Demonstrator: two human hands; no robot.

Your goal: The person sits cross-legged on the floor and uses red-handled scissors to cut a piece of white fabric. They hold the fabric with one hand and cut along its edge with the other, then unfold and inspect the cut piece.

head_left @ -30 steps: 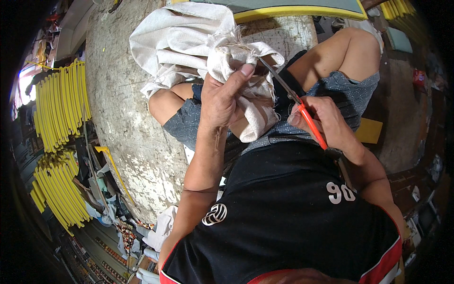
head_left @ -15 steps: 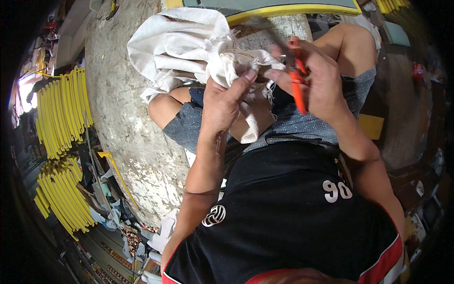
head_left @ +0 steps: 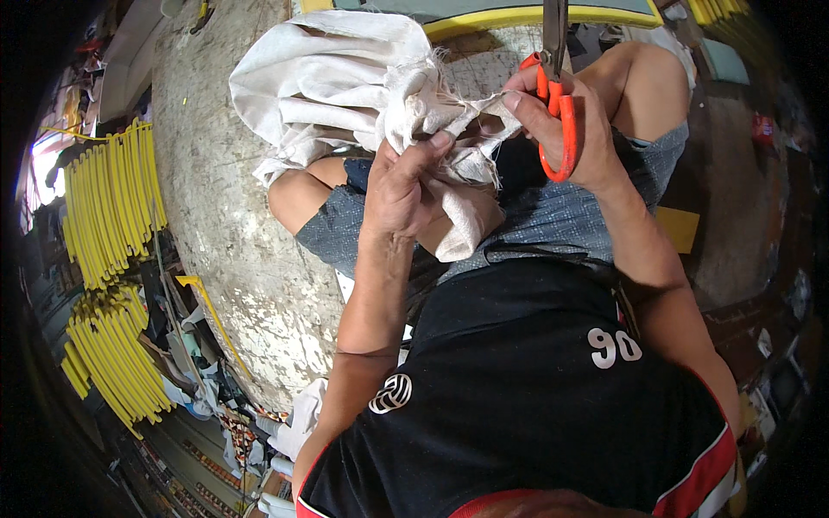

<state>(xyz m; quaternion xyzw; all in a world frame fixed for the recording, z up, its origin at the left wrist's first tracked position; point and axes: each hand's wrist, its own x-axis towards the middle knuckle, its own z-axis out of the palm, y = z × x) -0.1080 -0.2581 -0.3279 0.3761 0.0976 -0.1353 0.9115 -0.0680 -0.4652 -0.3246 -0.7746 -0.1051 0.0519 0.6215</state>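
Observation:
A bunched off-white cloth [head_left: 337, 95] with frayed edges lies over my knees and the worn floor. My left hand [head_left: 406, 186] grips a fold of it near the middle, thumb up against the fabric. My right hand [head_left: 570, 129] holds orange-handled scissors [head_left: 553, 95] with the blades pointing up and away, while its fingertips pinch the frayed edge of the cloth. Loose threads stretch between the two hands.
Rows of yellow curved strips [head_left: 108, 203] hang or lie at the left, with more yellow strips [head_left: 112, 363] lower down. A yellow-framed board [head_left: 535, 13] sits at the top. A yellow square [head_left: 678, 229] lies by my right leg. Clutter fills the lower left.
My right hand has lifted the scissors from low beside the cloth to high up, blades now pointing up, and its fingers have taken the cloth's frayed edge.

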